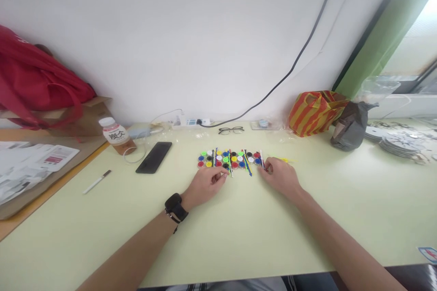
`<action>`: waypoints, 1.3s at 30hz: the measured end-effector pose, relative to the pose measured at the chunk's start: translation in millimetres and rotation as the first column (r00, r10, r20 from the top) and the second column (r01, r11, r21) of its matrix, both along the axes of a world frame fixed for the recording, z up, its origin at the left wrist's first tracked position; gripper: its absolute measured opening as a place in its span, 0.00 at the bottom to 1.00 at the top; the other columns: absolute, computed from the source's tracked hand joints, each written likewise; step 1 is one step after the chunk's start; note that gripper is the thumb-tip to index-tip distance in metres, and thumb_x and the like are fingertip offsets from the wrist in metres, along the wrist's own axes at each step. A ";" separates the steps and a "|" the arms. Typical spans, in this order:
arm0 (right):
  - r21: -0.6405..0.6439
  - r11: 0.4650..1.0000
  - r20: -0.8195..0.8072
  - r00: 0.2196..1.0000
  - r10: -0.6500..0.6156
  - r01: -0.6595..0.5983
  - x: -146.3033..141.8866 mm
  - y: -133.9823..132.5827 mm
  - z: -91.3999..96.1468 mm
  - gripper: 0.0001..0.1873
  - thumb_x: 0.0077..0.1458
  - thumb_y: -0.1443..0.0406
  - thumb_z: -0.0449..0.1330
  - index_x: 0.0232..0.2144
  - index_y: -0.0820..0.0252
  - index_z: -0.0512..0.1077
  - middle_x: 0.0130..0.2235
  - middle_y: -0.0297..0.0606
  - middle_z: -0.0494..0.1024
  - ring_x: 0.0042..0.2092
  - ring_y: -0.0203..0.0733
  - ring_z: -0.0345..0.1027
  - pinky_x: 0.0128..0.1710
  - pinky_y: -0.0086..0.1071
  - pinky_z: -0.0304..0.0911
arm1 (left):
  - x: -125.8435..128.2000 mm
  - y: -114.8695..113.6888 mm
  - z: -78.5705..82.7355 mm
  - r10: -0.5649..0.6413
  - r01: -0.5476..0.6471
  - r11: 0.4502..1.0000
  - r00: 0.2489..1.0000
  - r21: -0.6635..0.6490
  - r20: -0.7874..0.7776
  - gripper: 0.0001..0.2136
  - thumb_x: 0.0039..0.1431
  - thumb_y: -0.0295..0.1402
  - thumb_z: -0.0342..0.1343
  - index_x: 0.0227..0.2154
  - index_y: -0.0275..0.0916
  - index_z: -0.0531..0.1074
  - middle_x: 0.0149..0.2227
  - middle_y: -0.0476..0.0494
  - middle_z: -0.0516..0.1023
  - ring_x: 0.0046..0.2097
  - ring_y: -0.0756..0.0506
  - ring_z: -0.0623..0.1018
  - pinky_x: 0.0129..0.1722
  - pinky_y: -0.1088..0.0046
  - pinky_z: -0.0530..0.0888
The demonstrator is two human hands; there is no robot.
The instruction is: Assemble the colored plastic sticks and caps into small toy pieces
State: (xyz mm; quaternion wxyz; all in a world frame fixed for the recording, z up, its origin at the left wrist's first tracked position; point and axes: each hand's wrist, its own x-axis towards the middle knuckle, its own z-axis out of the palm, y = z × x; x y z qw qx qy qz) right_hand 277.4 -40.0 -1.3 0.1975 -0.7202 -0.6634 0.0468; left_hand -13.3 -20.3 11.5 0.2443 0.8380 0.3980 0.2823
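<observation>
Small round discs (209, 164) in red, blue, yellow, green, black and white lie in rows on the pale table. Thin coloured arrow-tipped sticks lie across the rows, among them a blue stick (247, 163). At the lower edge of the rows, my left hand (206, 184) is closed, thumb and index finger near a stick's end; whatever they pinch is hidden. My right hand (282, 175) is at the right end, its fingers closed at the lower tip of a white stick (261, 157). Just beyond it shows a yellow stick (288, 160).
Left of the discs lie a black phone (154, 158), a drink bottle (118, 136) and a white pen-like stick (97, 182). Glasses (231, 130) and a power strip (191, 122) sit by the wall. A striped bag (316, 111) and grey bag (351, 127) stand at right.
</observation>
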 end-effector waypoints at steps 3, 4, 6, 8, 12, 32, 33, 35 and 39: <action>-0.011 1.000 -0.018 1.000 -0.014 0.014 -1.2 1.1 0.3 0.11 0.59 0.58 0.60 0.28 0.56 0.68 0.30 0.34 0.77 0.33 0.41 0.68 0.31 0.32 0.50 | 0.0 -0.1 0.1 -0.001 0.001 1.000 1.000 -0.005 -0.001 0.10 0.67 0.34 0.52 0.40 0.41 0.79 0.22 0.54 0.65 0.25 0.50 0.64 0.28 0.74 0.61; -0.013 1.000 -0.020 1.000 -0.019 0.019 -1.4 1.7 0.4 0.11 0.59 0.58 0.60 0.27 0.56 0.68 0.30 0.34 0.78 0.33 0.41 0.68 0.31 0.32 0.50 | 0.0 -0.2 0.0 -0.002 0.002 1.000 1.000 -0.007 0.003 0.11 0.67 0.34 0.51 0.40 0.41 0.79 0.22 0.54 0.66 0.25 0.50 0.65 0.28 0.74 0.61; -0.024 0.999 -0.020 0.999 -0.026 0.026 -1.4 2.9 0.5 0.10 0.58 0.59 0.60 0.27 0.56 0.69 0.29 0.34 0.78 0.32 0.40 0.68 0.31 0.32 0.50 | 0.1 -0.2 0.1 -0.003 0.003 1.000 1.000 -0.006 0.010 0.11 0.67 0.34 0.51 0.40 0.41 0.79 0.22 0.53 0.66 0.25 0.50 0.65 0.28 0.74 0.62; -0.036 0.999 -0.018 0.999 -0.033 0.033 -0.9 3.8 0.8 0.09 0.58 0.60 0.60 0.27 0.56 0.69 0.29 0.34 0.78 0.32 0.40 0.68 0.31 0.31 0.50 | 0.2 -0.4 0.6 -0.004 0.005 1.000 1.000 -0.001 0.009 0.11 0.67 0.34 0.52 0.40 0.41 0.79 0.22 0.53 0.67 0.25 0.50 0.65 0.28 0.74 0.62; -0.047 0.998 -0.027 0.999 -0.046 0.045 0.0 4.1 1.9 0.08 0.58 0.62 0.59 0.27 0.56 0.71 0.29 0.35 0.78 0.32 0.40 0.68 0.31 0.31 0.51 | 0.5 -1.0 1.9 -0.009 0.009 1.000 1.000 -0.001 0.003 0.11 0.67 0.35 0.51 0.40 0.40 0.79 0.22 0.53 0.67 0.25 0.50 0.65 0.28 0.75 0.62; 0.041 0.998 -0.646 0.761 0.065 -0.051 14.9 -3.9 17.7 0.05 0.46 0.63 0.62 0.23 0.58 0.72 0.21 0.34 0.77 0.22 0.40 0.71 0.24 0.30 0.65 | 0.4 -1.2 2.1 0.000 0.000 1.000 1.000 0.001 -0.009 0.11 0.67 0.34 0.51 0.40 0.40 0.79 0.22 0.53 0.67 0.25 0.50 0.65 0.28 0.75 0.62; 0.028 0.998 -0.637 0.768 0.065 -0.061 15.3 -4.1 17.8 0.05 0.46 0.63 0.62 0.23 0.58 0.72 0.21 0.34 0.77 0.22 0.39 0.70 0.23 0.29 0.65 | 0.4 -1.4 2.4 -0.001 0.001 1.000 1.000 0.001 -0.010 0.11 0.67 0.34 0.51 0.40 0.40 0.79 0.22 0.53 0.67 0.25 0.50 0.65 0.28 0.75 0.62; 0.004 0.998 -0.614 0.787 0.057 -0.069 16.0 -4.6 17.9 0.05 0.45 0.62 0.63 0.23 0.58 0.72 0.21 0.34 0.77 0.21 0.39 0.70 0.22 0.29 0.64 | 0.6 -1.9 3.0 -0.004 0.004 1.000 1.000 0.003 -0.013 0.11 0.67 0.34 0.51 0.40 0.40 0.79 0.22 0.53 0.67 0.25 0.50 0.65 0.28 0.75 0.62; -0.014 0.996 -0.569 0.820 0.064 -0.088 16.2 -6.4 18.3 0.05 0.45 0.63 0.62 0.22 0.57 0.71 0.20 0.33 0.76 0.21 0.39 0.70 0.21 0.28 0.62 | 0.8 -2.8 3.8 -0.009 0.009 1.000 1.000 0.002 -0.011 0.11 0.67 0.34 0.51 0.40 0.40 0.79 0.23 0.52 0.68 0.25 0.50 0.66 0.28 0.74 0.62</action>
